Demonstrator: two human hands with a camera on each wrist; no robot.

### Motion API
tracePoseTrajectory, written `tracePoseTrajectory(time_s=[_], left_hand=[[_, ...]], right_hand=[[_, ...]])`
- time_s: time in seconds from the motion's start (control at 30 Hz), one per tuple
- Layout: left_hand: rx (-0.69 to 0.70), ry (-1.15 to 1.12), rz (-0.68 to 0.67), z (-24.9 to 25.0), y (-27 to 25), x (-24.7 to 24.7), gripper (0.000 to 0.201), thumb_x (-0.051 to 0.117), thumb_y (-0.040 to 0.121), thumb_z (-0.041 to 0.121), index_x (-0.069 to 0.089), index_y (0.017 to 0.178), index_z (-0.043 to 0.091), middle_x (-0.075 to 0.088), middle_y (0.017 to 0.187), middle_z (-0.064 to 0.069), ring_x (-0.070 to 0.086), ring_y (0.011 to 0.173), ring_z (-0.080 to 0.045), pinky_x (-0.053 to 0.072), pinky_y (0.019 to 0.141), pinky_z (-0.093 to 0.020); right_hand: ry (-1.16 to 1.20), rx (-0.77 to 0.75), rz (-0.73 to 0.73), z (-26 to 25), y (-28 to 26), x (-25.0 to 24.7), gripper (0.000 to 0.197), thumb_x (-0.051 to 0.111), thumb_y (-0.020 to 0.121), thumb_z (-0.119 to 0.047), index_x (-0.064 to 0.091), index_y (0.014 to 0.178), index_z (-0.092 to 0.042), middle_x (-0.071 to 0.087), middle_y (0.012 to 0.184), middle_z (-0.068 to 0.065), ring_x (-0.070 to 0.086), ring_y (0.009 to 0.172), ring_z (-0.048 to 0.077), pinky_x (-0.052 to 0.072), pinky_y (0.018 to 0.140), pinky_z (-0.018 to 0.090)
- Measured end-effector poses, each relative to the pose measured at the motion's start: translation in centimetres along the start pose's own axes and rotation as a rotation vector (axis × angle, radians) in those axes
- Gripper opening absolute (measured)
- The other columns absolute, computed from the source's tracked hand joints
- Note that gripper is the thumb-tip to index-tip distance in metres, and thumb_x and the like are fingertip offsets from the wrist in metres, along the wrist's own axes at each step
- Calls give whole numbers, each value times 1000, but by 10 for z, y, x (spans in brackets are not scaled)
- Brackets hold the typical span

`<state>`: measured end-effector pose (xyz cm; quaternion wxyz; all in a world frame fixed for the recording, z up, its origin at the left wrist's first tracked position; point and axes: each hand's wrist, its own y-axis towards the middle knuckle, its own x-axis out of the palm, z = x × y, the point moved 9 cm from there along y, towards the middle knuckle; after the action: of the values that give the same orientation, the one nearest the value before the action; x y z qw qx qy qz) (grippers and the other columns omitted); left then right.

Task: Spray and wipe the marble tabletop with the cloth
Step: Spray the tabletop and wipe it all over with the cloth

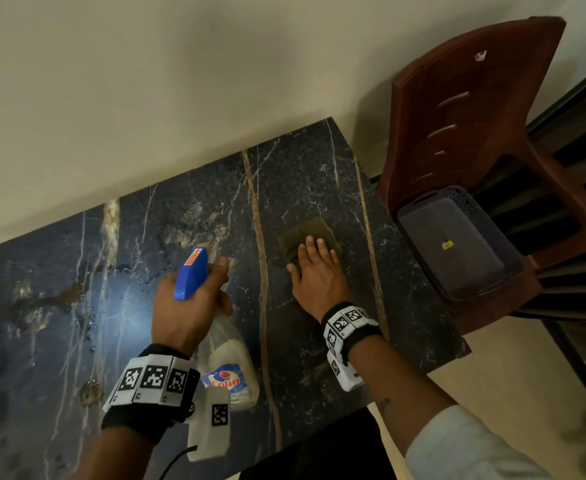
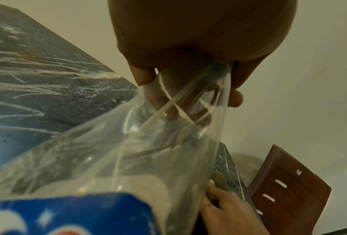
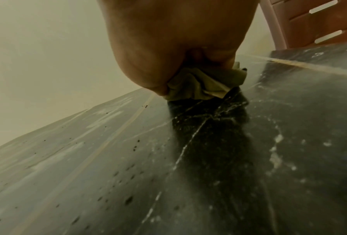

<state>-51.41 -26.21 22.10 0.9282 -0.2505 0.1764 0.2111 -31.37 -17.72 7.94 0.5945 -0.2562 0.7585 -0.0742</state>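
The dark veined marble tabletop (image 1: 77,271) fills the lower left of the head view. My left hand (image 1: 187,303) grips a clear spray bottle (image 1: 229,362) with a blue trigger head (image 1: 192,273), held above the table with the nozzle pointing away. From the left wrist view the bottle (image 2: 112,159) fills the middle, my fingers (image 2: 142,74) curled round its neck. My right hand (image 1: 316,271) lies flat with straight fingers on an olive-green cloth (image 1: 305,230) on the table's right part. The cloth (image 3: 199,84) bunches under my palm (image 3: 168,39). Spray droplets (image 3: 126,174) dot the marble (image 3: 249,159).
A reddish-brown plastic chair (image 1: 475,116) stands against the table's right end, with a grey-blue perforated basket (image 1: 458,244) on its seat. A pale wall (image 1: 180,81) runs behind the table. The table's near edge (image 1: 319,431) is close to my body.
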Motion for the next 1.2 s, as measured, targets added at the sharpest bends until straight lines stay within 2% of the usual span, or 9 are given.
tracePoseTrajectory(time_s=[0.23,0.37,0.47,0.57,0.67,0.87,1.0,1.07,1.2], left_hand=[[-13,19,-39,-3,-5,10,42,63,98,44,68,78,8,70,59,-12,72,66,-34,59,84,-55],[-12,5,-18,-6,-4,5,41,64,98,42,68,76,9,70,58,-12,72,68,-37,58,83,-56],[2,-2,-2,-4,-4,5,42,66,97,42,68,75,6,70,58,-13,72,67,-38,59,83,-57],[9,14,-26,-4,-4,11,46,66,97,46,68,75,6,71,58,-12,71,66,-37,59,82,-60],[3,17,-50,-3,-7,14,46,64,98,47,68,76,7,71,60,-13,71,65,-36,59,82,-58],[-21,-36,4,-3,-10,-3,37,63,99,43,68,81,11,69,57,-14,72,69,-40,57,76,-46],[-6,-16,-5,0,-10,-5,38,64,98,44,69,82,10,70,58,-16,72,68,-39,58,79,-51],[7,6,-26,4,-13,-1,39,64,98,45,69,82,10,71,60,-15,72,67,-35,58,80,-52],[31,18,-52,4,-23,1,38,61,100,43,69,80,12,71,59,-11,71,64,-30,57,83,-53]], right_hand=[[-213,-179,-68,-11,-18,24,56,17,111,-35,10,162,-12,-1,170,7,-1,156,26,1,126,45],[-81,5,48,23,-5,5,54,23,111,-34,20,160,-11,8,169,6,4,156,25,4,126,43],[-74,74,61,6,-11,10,55,21,110,-34,18,160,-9,6,169,10,2,156,28,1,126,46],[-220,-118,-12,-21,-25,33,57,19,110,-33,7,160,-9,-2,169,12,-3,156,32,-3,123,48],[-291,-208,-73,-7,-16,31,56,19,111,-31,6,161,-11,-5,169,9,-3,156,28,0,124,45],[-58,97,69,16,-3,7,53,24,110,-29,22,158,-7,11,168,13,7,156,31,6,126,48],[-176,-123,12,-29,-40,46,55,22,110,-30,12,160,-10,3,169,13,2,156,33,0,124,49],[-252,-197,-26,-23,-43,51,56,20,111,-31,6,162,-12,-4,169,9,-3,156,29,-3,124,46],[-202,-75,12,21,-28,30,55,22,111,-28,11,161,-11,0,169,9,1,156,27,2,125,44]])
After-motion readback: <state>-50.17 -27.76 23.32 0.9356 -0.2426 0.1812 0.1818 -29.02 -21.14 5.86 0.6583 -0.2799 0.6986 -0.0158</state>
